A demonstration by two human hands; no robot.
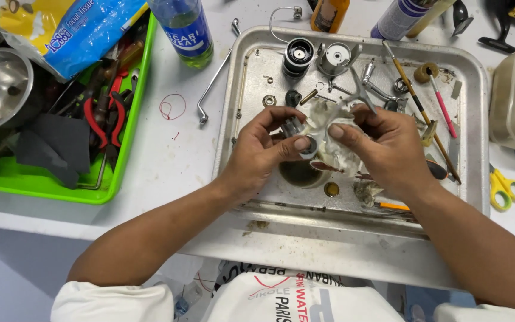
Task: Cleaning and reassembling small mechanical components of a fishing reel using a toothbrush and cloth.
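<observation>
While both hands meet over the middle of the metal tray, the left hand pinches a small grey metal part between thumb and curled fingers, and the right hand closes around a crumpled white cloth pressed against that part. The part sits directly between the two thumbs, a touch nearer the left hand, with its long axis running roughly from upper left to lower right toward the cloth. Just beyond the hands, on the tray, stand a black spool and a silver spool; a thin brush lies slanting to the right. On the white table, a green bin of tools sits well off to the left.
</observation>
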